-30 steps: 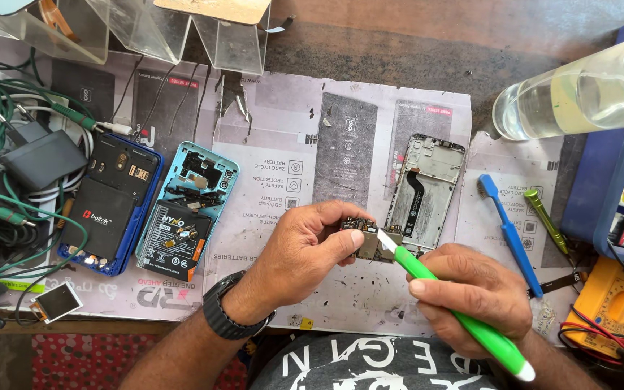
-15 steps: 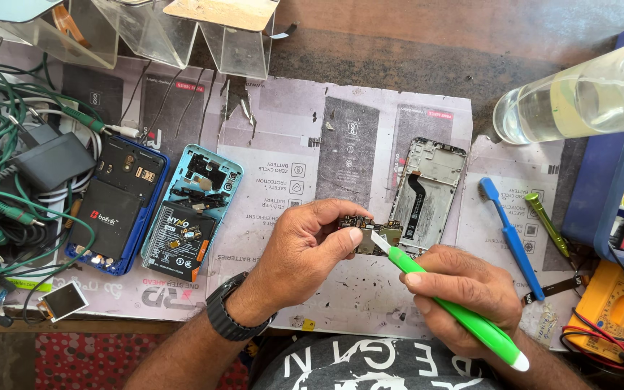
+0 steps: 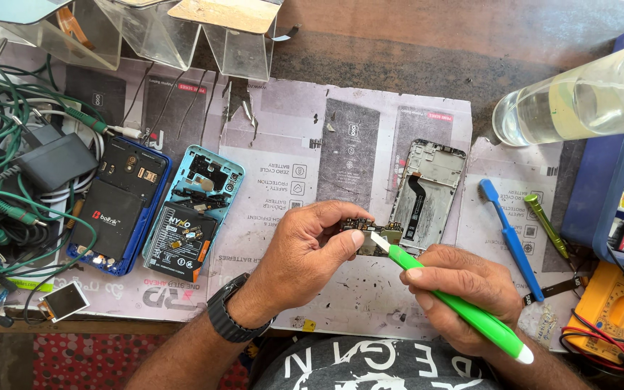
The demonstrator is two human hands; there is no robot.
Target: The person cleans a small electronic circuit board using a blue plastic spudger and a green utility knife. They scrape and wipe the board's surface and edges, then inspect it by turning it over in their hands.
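Observation:
My left hand (image 3: 305, 249) pinches a small dark circuit board (image 3: 367, 232) between thumb and fingers, just above the paper-covered bench. My right hand (image 3: 464, 289) grips a green-handled tool (image 3: 464, 307) like a pen, and its white tip touches the board's right side. An opened phone frame (image 3: 431, 189) with a black flex cable lies just behind the board. A black watch sits on my left wrist.
Two opened phones, one dark blue (image 3: 120, 206) and one light blue (image 3: 195, 213), lie at the left beside tangled green cables (image 3: 9, 188). A blue toothbrush (image 3: 510, 238), a green screwdriver (image 3: 547, 225), a clear bottle (image 3: 579, 97) and a yellow multimeter (image 3: 615, 307) are at the right.
The view has shifted slightly. Both hands stay together over the same spot, with the tool tip still working at the board's edge.

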